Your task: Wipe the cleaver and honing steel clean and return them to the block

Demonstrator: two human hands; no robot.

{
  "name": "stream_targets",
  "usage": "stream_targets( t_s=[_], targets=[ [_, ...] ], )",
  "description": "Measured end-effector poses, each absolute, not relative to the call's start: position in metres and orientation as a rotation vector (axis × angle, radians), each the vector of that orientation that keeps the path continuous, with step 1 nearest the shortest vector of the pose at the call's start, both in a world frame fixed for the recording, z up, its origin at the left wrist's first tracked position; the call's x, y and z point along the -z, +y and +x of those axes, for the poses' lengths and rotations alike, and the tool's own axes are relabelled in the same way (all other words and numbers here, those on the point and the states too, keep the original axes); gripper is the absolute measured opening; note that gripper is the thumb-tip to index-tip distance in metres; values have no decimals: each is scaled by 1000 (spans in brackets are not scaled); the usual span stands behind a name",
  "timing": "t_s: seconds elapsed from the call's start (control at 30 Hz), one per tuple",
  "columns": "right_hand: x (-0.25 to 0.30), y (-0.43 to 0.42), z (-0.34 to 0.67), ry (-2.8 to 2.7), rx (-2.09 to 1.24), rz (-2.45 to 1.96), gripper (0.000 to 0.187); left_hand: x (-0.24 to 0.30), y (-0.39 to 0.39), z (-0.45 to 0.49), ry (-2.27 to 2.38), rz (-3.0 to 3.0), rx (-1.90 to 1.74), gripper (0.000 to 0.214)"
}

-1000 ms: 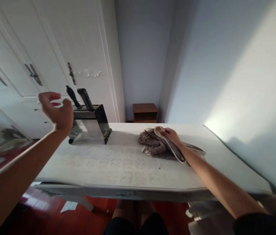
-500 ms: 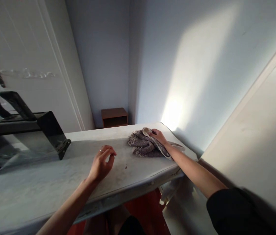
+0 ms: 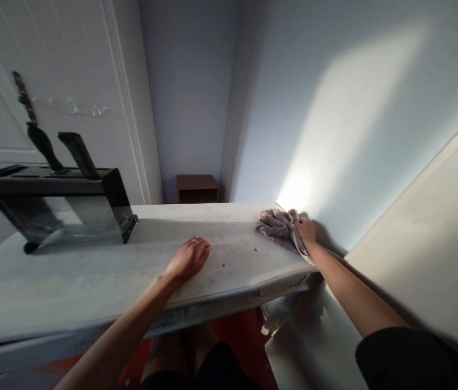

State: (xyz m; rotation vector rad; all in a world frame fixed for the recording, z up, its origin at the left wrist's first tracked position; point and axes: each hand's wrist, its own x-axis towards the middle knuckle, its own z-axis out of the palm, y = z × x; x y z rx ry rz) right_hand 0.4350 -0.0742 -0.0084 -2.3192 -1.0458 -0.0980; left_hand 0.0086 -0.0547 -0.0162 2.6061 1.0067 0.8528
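Note:
A brown-grey towel (image 3: 278, 226) with a pale edge lies bunched at the right end of the white tabletop (image 3: 151, 287). My right hand (image 3: 305, 230) grips its right side, near the wall; the thumb and part of the fingers are hidden by the cloth. Loosely curled, my left hand (image 3: 189, 259) rests on the tabletop around its middle, with a ring on one finger and nothing seen in it. Two small dark specks (image 3: 223, 265) lie between my hands.
A black knife block (image 3: 50, 187) with clear sides and dark-handled knives stands on the left of the table. Behind the table is a small brown cabinet (image 3: 197, 181). The blue-white wall (image 3: 334, 124) borders the right end. A white door (image 3: 78, 65) stands back left.
My right hand has slid the towel rightward toward the wall. Another speck shows where the towel was. My left hand has closed more and lowered onto the table. The view has shifted.

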Motion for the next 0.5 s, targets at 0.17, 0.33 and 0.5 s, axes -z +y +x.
stream_targets(
  t_s=[0.17, 0.33, 0.5],
  targets=[
    [-5, -92, 421, -1044, 99, -2425, 36, 21, -48, 0, 1108, 2252, -1078, 23],
    [-22, -99, 401, -1137, 380, -2399, 43, 22, -48, -17, 1158, 2020, -1218, 24],
    [-27, -90, 346, -1548, 782, -1918, 36, 13, -57, -52, 1222, 1971, -1449, 35]
  ],
)
